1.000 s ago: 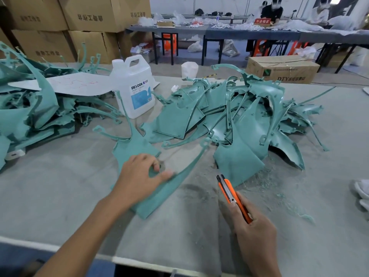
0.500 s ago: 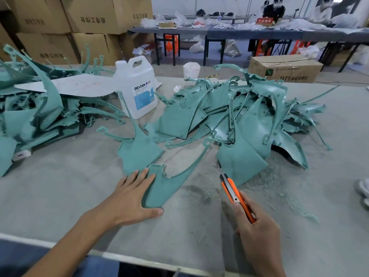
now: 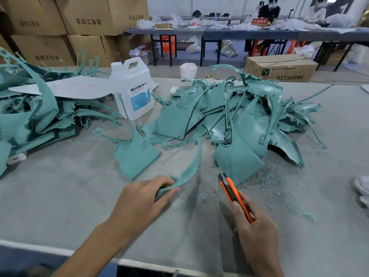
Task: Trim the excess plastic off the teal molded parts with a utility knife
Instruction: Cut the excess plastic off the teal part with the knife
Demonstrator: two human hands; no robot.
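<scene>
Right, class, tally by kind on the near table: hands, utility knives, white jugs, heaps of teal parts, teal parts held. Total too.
Hands: 2, left hand and right hand
Utility knives: 1, orange knife
White jugs: 1, the jug
Heaps of teal parts: 2, left heap and right heap
Teal parts held: 1, held part in left hand
Total: 7

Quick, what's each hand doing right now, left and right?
Left hand: grips the near end of the curved teal part.
Right hand: holds the orange utility knife.
</scene>
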